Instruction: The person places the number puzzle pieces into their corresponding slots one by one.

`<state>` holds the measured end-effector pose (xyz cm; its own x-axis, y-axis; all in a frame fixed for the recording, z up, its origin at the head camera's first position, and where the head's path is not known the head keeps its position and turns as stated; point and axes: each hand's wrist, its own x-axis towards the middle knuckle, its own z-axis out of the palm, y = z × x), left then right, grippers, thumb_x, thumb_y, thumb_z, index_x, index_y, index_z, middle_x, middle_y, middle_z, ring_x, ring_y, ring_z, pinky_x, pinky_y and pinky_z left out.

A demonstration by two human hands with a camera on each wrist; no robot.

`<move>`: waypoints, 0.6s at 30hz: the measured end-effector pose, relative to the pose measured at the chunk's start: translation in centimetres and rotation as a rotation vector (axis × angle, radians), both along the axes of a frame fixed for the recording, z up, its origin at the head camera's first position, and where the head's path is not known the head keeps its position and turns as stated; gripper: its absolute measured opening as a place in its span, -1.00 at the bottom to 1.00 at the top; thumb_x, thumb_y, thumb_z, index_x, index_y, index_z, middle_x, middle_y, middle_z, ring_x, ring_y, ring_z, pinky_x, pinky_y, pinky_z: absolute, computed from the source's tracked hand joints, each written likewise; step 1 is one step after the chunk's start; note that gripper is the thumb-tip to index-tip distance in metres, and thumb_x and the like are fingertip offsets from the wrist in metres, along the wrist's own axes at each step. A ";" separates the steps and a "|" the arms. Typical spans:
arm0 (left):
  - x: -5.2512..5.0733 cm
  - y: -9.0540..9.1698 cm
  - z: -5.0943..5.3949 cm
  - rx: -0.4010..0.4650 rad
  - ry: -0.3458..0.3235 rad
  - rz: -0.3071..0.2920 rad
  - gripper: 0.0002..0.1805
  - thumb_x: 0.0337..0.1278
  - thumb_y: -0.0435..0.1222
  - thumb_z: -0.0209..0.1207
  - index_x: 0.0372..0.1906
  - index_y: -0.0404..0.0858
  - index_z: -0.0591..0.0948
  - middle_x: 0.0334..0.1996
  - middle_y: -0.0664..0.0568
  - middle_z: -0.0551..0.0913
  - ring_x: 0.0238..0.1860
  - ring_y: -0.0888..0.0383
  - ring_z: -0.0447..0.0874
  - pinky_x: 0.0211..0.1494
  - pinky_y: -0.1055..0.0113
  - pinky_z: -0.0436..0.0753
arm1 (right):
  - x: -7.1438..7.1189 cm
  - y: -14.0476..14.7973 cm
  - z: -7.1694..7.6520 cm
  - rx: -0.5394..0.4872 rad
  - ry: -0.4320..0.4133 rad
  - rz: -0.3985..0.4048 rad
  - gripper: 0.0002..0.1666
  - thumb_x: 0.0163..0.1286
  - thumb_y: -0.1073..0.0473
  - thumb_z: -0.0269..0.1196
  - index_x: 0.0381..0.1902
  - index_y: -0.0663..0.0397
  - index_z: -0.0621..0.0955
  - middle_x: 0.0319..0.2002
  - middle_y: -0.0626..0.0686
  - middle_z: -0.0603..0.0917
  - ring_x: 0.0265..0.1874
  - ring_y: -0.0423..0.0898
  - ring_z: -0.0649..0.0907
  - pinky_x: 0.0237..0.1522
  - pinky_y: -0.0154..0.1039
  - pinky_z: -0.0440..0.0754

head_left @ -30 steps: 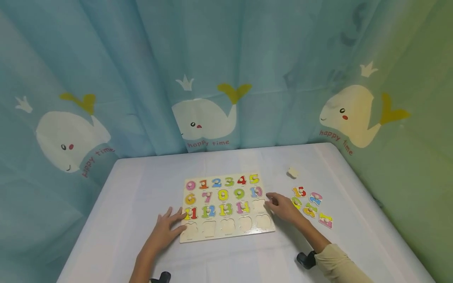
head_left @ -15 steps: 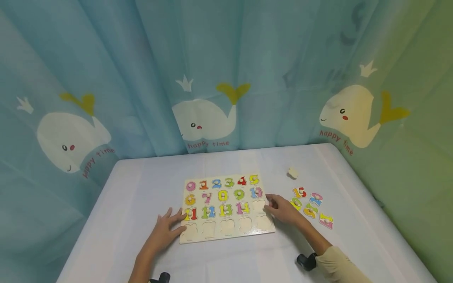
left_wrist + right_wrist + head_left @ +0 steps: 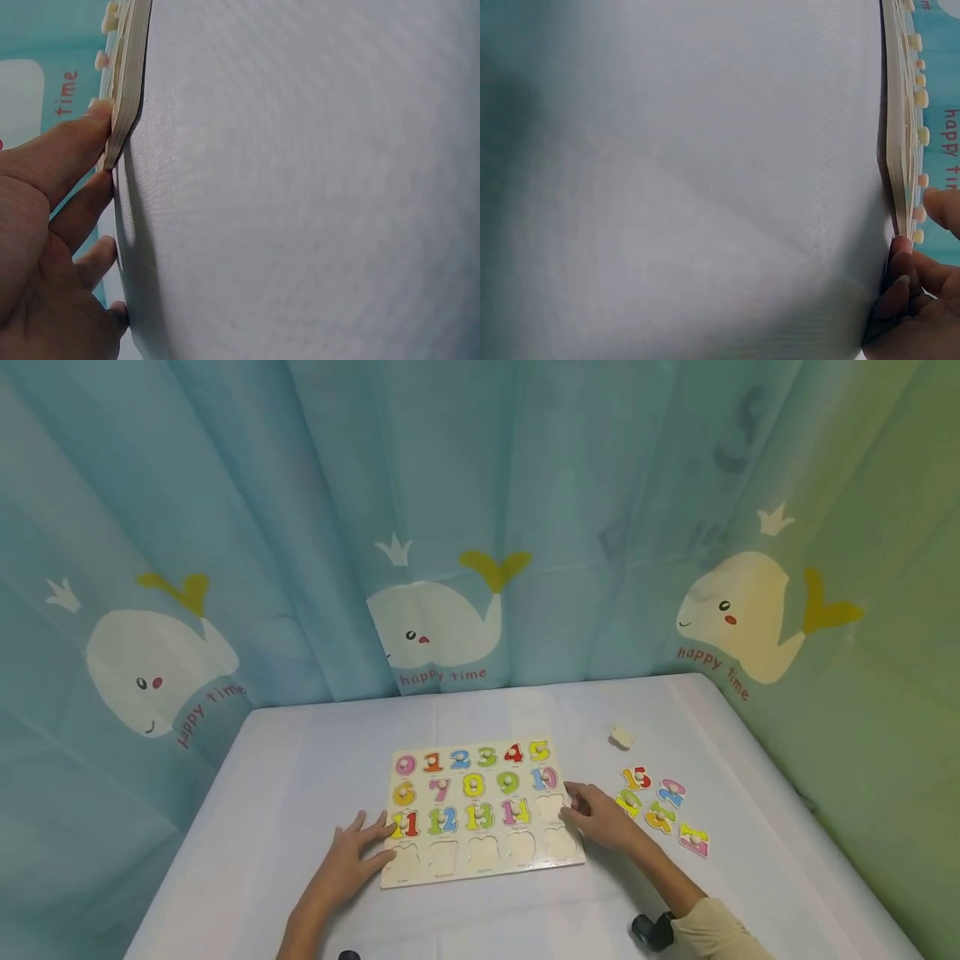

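A wooden number puzzle board (image 3: 480,872) lies on the white table, with knobbed pieces from 0 to 14 in its upper rows and bare recesses at the lower right and along the near row. My left hand (image 3: 347,860) rests on its left edge, fingers spread and fairly straight, the thumb lying on the board in the left wrist view. At the right edge, my right hand (image 3: 603,818) holds the board between thumb and index finger, the other fingers curled under. The right palm is hidden in the head view.
Right of the board lie several loose number pieces, among them a 15 (image 3: 636,778) and a pink-and-yellow piece (image 3: 693,840). One pale piece (image 3: 622,737) lies apart, farther back. A blue whale-print curtain (image 3: 315,568) hangs behind the table (image 3: 300,760).
The head view has tilted slightly upward, so the whole scene sits a little lower. Both hands stay at the board's edges, and the loose pieces have not moved on the table.
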<state>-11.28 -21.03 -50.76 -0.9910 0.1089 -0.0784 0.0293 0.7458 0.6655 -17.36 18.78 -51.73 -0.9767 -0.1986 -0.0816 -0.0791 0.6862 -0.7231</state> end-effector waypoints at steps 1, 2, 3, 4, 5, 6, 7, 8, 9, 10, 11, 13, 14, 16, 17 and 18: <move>0.0 0.0 0.0 0.000 0.002 -0.001 -0.49 0.04 -0.10 0.31 0.12 -0.19 0.60 0.27 -0.07 0.38 0.40 -0.22 -0.05 0.38 -0.18 -0.31 | 0.0 0.0 0.0 0.001 0.001 0.000 -0.37 0.25 0.16 0.29 0.23 0.29 0.43 -0.41 -0.07 0.44 -0.41 -0.16 0.43 -0.49 -0.33 0.44; 0.0 -0.1 0.0 -0.003 0.006 -0.002 -0.49 0.03 -0.10 0.31 0.12 -0.19 0.60 0.27 -0.07 0.38 0.40 -0.22 -0.05 0.38 -0.18 -0.31 | 0.0 0.0 0.0 0.002 0.003 0.000 -0.37 0.25 0.16 0.29 0.23 0.29 0.42 -0.40 -0.07 0.44 -0.41 -0.16 0.43 -0.49 -0.34 0.44; -0.1 -0.1 0.0 -0.004 0.007 -0.004 -0.49 0.03 -0.10 0.31 0.12 -0.19 0.59 0.28 -0.07 0.38 0.40 -0.22 -0.05 0.38 -0.18 -0.31 | 0.0 0.0 0.0 0.002 0.004 0.000 -0.36 0.25 0.15 0.29 0.24 0.28 0.42 -0.40 -0.07 0.44 -0.41 -0.16 0.43 -0.48 -0.34 0.44; -0.1 -0.1 0.0 -0.004 0.009 -0.005 -0.49 0.04 -0.11 0.31 0.12 -0.19 0.59 0.28 -0.07 0.37 0.40 -0.23 -0.05 0.37 -0.19 -0.31 | 0.0 0.0 0.0 0.001 0.008 0.004 -0.36 0.25 0.15 0.29 0.24 0.29 0.42 -0.40 -0.07 0.44 -0.41 -0.16 0.43 -0.48 -0.34 0.44; -0.2 -0.1 0.0 -0.006 0.013 -0.006 -0.49 0.03 -0.11 0.31 0.12 -0.20 0.59 0.28 -0.08 0.37 0.40 -0.23 -0.05 0.37 -0.19 -0.30 | 0.0 0.0 0.0 -0.002 0.010 0.006 -0.36 0.25 0.15 0.29 0.24 0.30 0.42 -0.40 -0.07 0.44 -0.41 -0.16 0.43 -0.48 -0.33 0.44; -0.2 -0.1 0.0 -0.006 0.016 -0.007 -0.49 0.03 -0.12 0.31 0.12 -0.20 0.59 0.28 -0.08 0.37 0.40 -0.23 -0.05 0.37 -0.19 -0.30 | 0.0 0.0 0.1 -0.003 0.013 0.007 -0.36 0.25 0.15 0.29 0.24 0.30 0.42 -0.40 -0.07 0.44 -0.41 -0.16 0.43 -0.48 -0.34 0.44; -0.2 -0.1 0.0 -0.004 0.016 -0.008 -0.49 0.03 -0.13 0.31 0.12 -0.21 0.59 0.27 -0.09 0.37 0.40 -0.24 -0.05 0.37 -0.19 -0.30 | 0.1 0.1 0.0 -0.003 0.013 0.007 -0.36 0.25 0.16 0.29 0.23 0.31 0.42 -0.40 -0.07 0.44 -0.41 -0.16 0.43 -0.48 -0.34 0.43; -0.2 -0.1 -0.1 -0.006 0.017 -0.010 -0.49 0.02 -0.13 0.32 0.11 -0.21 0.59 0.27 -0.09 0.37 0.40 -0.24 -0.05 0.37 -0.20 -0.30 | 0.1 0.1 0.0 -0.003 0.015 0.009 -0.37 0.25 0.16 0.29 0.23 0.32 0.42 -0.41 -0.06 0.44 -0.41 -0.16 0.43 -0.48 -0.34 0.43; -0.2 -0.1 -0.1 -0.006 0.017 -0.010 -0.50 0.02 -0.14 0.32 0.11 -0.21 0.59 0.27 -0.09 0.37 0.39 -0.24 -0.05 0.37 -0.21 -0.30 | 0.2 0.1 -0.1 -0.002 0.014 0.010 -0.37 0.25 0.16 0.29 0.23 0.32 0.42 -0.41 -0.07 0.44 -0.41 -0.16 0.43 -0.47 -0.34 0.44; -0.2 -0.1 -0.1 -0.008 0.017 -0.010 -0.50 0.01 -0.15 0.32 0.11 -0.22 0.60 0.27 -0.09 0.38 0.39 -0.25 -0.05 0.36 -0.21 -0.29 | 0.2 0.1 -0.1 0.000 0.014 0.010 -0.37 0.25 0.17 0.29 0.23 0.32 0.42 -0.40 -0.07 0.44 -0.41 -0.16 0.43 -0.46 -0.34 0.44; -0.1 -0.1 -0.2 -0.012 0.016 -0.011 -0.50 0.01 -0.15 0.32 0.10 -0.22 0.60 0.27 -0.09 0.38 0.39 -0.25 -0.05 0.36 -0.22 -0.28 | 0.3 0.1 -0.2 0.002 0.011 0.010 -0.36 0.25 0.17 0.29 0.23 0.32 0.42 -0.40 -0.07 0.44 -0.40 -0.16 0.43 -0.45 -0.34 0.44; -0.1 -0.1 -0.2 -0.016 0.010 -0.012 -0.50 0.01 -0.15 0.32 0.11 -0.21 0.60 0.27 -0.09 0.38 0.39 -0.25 -0.05 0.36 -0.22 -0.28 | 0.3 0.1 -0.3 0.006 0.010 0.014 -0.36 0.24 0.17 0.30 0.23 0.32 0.42 -0.40 -0.07 0.43 -0.40 -0.16 0.43 -0.44 -0.34 0.44; -0.1 -0.1 -0.2 -0.019 0.009 -0.011 -0.50 0.01 -0.15 0.32 0.11 -0.21 0.60 0.27 -0.09 0.38 0.39 -0.25 -0.05 0.36 -0.23 -0.28 | 0.4 0.1 -0.3 0.006 0.013 0.016 -0.36 0.25 0.17 0.29 0.23 0.32 0.42 -0.40 -0.06 0.43 -0.40 -0.16 0.42 -0.43 -0.33 0.44; 0.0 -0.1 -0.2 -0.020 0.003 -0.008 -0.50 0.02 -0.14 0.32 0.11 -0.21 0.59 0.27 -0.08 0.38 0.40 -0.24 -0.05 0.37 -0.21 -0.28 | 0.4 0.1 -0.3 0.003 0.018 0.018 -0.36 0.25 0.16 0.29 0.24 0.32 0.41 -0.39 -0.06 0.42 -0.39 -0.15 0.42 -0.42 -0.32 0.44; 0.0 -0.1 -0.1 -0.019 0.001 -0.006 -0.49 0.02 -0.13 0.31 0.12 -0.21 0.59 0.27 -0.09 0.37 0.40 -0.24 -0.06 0.37 -0.20 -0.28 | 0.4 0.0 -0.2 0.001 0.021 0.021 -0.36 0.25 0.17 0.29 0.24 0.32 0.41 -0.39 -0.05 0.42 -0.39 -0.15 0.42 -0.42 -0.32 0.43; 0.0 -0.1 -0.1 -0.018 -0.001 -0.003 -0.49 0.03 -0.13 0.31 0.12 -0.20 0.59 0.28 -0.09 0.37 0.40 -0.24 -0.06 0.38 -0.19 -0.29 | 0.4 0.0 -0.2 0.000 0.025 0.021 -0.36 0.25 0.17 0.29 0.24 0.33 0.41 -0.39 -0.05 0.42 -0.39 -0.14 0.42 -0.42 -0.31 0.43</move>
<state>-11.23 -21.09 -50.86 -0.9905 0.1109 -0.0815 0.0312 0.7577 0.6518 -16.96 18.83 -51.93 -0.9741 -0.2188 -0.0575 -0.1111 0.6838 -0.7211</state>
